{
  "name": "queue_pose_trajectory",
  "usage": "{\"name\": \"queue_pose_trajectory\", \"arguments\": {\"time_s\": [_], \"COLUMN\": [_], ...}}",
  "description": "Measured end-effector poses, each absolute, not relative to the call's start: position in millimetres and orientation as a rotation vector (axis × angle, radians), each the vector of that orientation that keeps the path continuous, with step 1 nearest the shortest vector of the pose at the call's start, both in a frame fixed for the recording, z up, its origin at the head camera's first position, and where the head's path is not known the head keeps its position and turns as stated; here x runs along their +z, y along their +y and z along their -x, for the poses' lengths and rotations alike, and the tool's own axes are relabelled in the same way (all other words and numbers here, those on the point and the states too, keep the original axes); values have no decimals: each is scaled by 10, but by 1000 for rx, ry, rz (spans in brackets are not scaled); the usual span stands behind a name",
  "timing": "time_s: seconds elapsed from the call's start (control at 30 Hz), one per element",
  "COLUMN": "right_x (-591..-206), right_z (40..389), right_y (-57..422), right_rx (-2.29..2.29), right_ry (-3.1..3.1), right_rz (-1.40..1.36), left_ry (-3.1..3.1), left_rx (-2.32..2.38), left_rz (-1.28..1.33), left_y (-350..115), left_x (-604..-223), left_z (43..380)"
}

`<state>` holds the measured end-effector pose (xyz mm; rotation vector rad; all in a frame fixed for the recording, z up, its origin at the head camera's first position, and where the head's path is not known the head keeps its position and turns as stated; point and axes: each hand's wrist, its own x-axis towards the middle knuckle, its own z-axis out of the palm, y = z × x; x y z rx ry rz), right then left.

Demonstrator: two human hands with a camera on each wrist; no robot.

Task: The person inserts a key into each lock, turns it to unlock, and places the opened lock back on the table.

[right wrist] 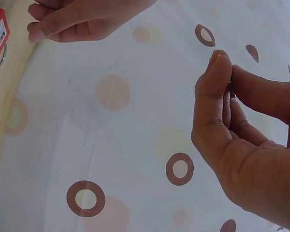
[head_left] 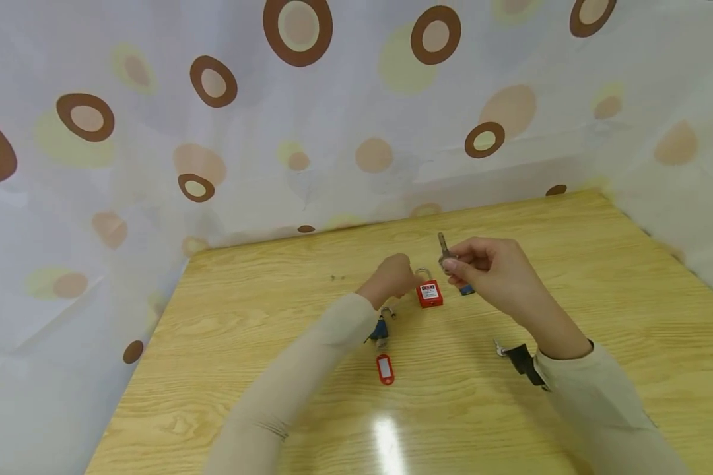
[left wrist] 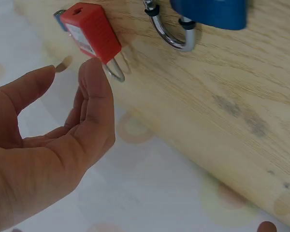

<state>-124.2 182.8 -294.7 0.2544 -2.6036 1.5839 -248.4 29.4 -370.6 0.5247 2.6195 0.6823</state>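
Red tag (head_left: 385,369) nearest, key (head_left: 442,244) held up beyond.
Below centre, past the tag: blue lock (head_left: 379,330), then red lock (head_left: 430,294) near the left hand (head_left: 393,276), its fingers loosely bent, empty. Right of centre, the right hand (head_left: 494,272) pinches the key.

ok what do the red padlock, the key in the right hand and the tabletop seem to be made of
Red padlock: body likely plastic, smooth and evenly coloured; shackle apparently polished metal, silvery and shiny.
Key: probably metal, thin and greyish, rather dull.
Tabletop: wood or wood-look laminate, glossy, with visible grain and bright glare.
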Motion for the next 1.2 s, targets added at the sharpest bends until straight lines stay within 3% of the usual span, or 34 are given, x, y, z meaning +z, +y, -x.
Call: {"name": "queue_pose_trajectory", "arguments": {"time_s": [0.37,1.2], "right_x": [-2930,-2945], "right_z": [1247,1243], "right_y": [1818,1844], "right_rx": [1568,1519], "right_ry": [-2618,-2634], "right_rz": [-271,-259], "left_ry": [2676,2625], "left_rx": [520,851], "left_rz": [-496,-378], "left_y": [479,572], "left_x": [-3877,-3918], "left_z": [2476,2464]}}
